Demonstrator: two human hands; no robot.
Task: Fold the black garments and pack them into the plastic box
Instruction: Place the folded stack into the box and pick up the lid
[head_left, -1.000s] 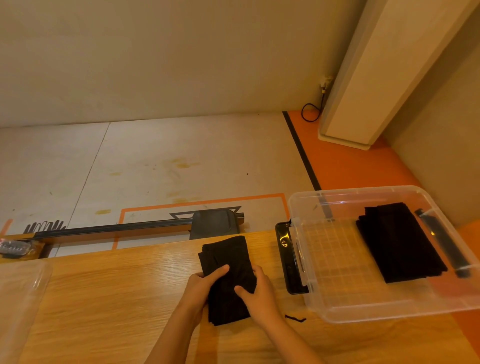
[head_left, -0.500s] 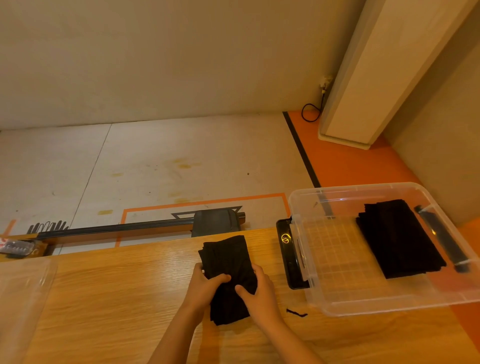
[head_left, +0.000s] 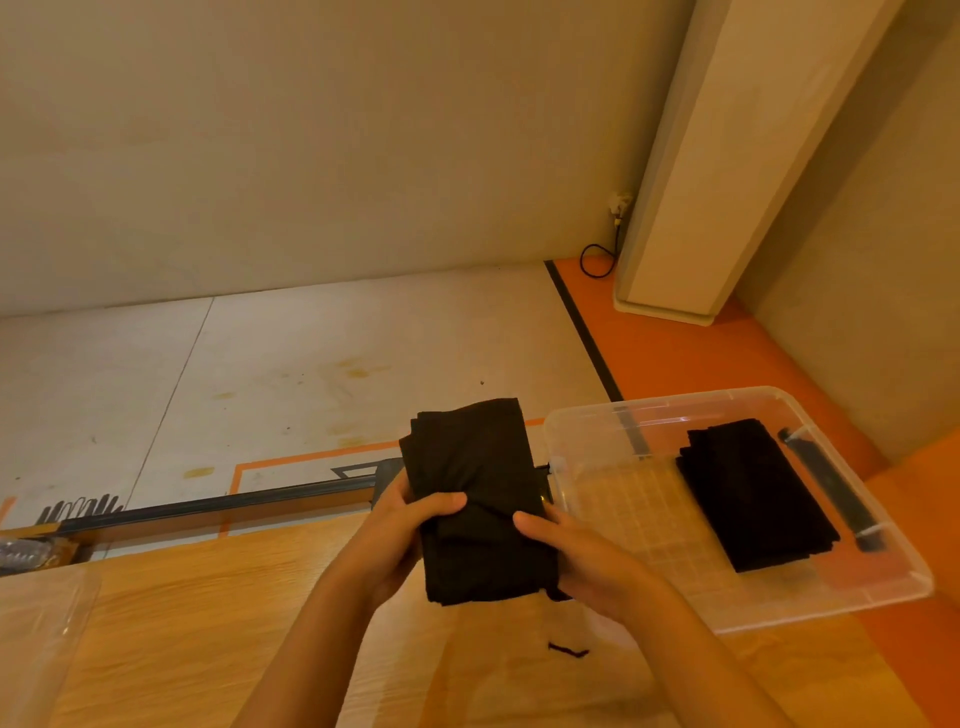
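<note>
Wooden surface (head_left: 156, 649) fills the foreground, with pale floor (head_left: 260, 374) and plain wall (head_left: 311, 156) beyond; a folded black garment (head_left: 478, 499), a thick oblong bundle with layered edges, is held above the surface just left of the clear plastic box (head_left: 831, 608); the left hand (head_left: 400, 540) grips its left edge, thumb across the top; the right hand (head_left: 587, 566) grips its right edge likewise; the hands stand apart, one per side; a second folded black stack (head_left: 753, 499) lies inside the box toward its right end.
</note>
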